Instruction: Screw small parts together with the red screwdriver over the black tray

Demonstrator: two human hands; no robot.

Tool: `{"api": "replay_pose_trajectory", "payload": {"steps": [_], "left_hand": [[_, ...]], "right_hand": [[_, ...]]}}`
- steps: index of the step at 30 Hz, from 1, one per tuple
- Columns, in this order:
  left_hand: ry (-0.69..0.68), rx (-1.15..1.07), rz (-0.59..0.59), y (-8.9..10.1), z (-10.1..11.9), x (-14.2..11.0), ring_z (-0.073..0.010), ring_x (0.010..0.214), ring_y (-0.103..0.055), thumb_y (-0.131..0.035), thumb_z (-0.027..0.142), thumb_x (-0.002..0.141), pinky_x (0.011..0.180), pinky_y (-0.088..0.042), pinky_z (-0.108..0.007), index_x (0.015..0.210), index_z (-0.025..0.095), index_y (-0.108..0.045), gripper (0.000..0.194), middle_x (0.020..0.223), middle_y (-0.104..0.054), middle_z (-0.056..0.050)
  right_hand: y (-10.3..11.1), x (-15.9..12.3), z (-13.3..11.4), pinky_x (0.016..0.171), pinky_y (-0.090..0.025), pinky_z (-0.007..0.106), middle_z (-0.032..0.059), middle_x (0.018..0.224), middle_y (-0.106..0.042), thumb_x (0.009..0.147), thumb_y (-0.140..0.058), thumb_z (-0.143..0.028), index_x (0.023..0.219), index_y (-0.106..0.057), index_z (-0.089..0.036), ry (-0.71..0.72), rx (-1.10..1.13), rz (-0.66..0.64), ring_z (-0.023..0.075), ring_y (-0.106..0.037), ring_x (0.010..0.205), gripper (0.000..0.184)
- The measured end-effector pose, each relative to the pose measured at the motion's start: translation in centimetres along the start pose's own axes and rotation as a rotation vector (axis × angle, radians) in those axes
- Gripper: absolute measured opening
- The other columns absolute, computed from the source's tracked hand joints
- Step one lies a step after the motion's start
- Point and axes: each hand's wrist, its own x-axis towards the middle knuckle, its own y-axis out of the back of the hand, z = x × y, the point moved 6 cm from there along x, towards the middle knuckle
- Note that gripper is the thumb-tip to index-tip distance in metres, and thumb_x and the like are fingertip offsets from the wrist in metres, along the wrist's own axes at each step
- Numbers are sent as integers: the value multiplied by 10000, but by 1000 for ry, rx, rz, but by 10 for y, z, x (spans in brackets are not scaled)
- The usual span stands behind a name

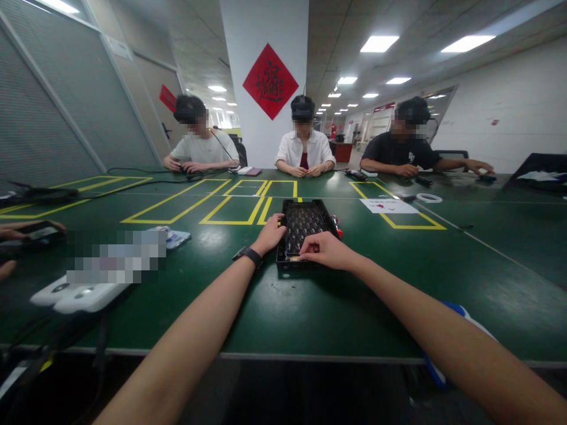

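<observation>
A shallow black box (284, 206) lies in front of me on the green table, with rows of small pale, shiny pieces across its dark inside. My left hand (270, 234) grips the box's left wall, fingertips over the edge; a dark band is on that wrist. Over the near right part of the box, my right hand (326, 249) has its thumb and fingers pinched together. Beside those fingertips, a small tan piece (292, 258) sits at the near end of the box. What the pinch holds is too small to make out.
Red and clear small items (338, 227) sit against the box's right side. Left are a white device (84, 295) and another person's hands with a black object (42, 233). A printed sheet (387, 206) and white ring (429, 198) lie right. Three people sit opposite; yellow tape (230, 222) marks the table.
</observation>
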Motion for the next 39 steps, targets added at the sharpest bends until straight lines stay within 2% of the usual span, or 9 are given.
{"api": "replay_pose_trajectory", "payload": {"steps": [39], "left_hand": [[3,-22,-1,0,0,-1,-206,1083,-494,-439,140,689,997,-367,-394,1171,127,-467,482,1173,-524,-113]], "right_hand": [[-1,1,0,529,-359,197,13,626,-603,716,-647,-336,788,-671,-113,-3,-9,-3,73,-469,535,235]]}}
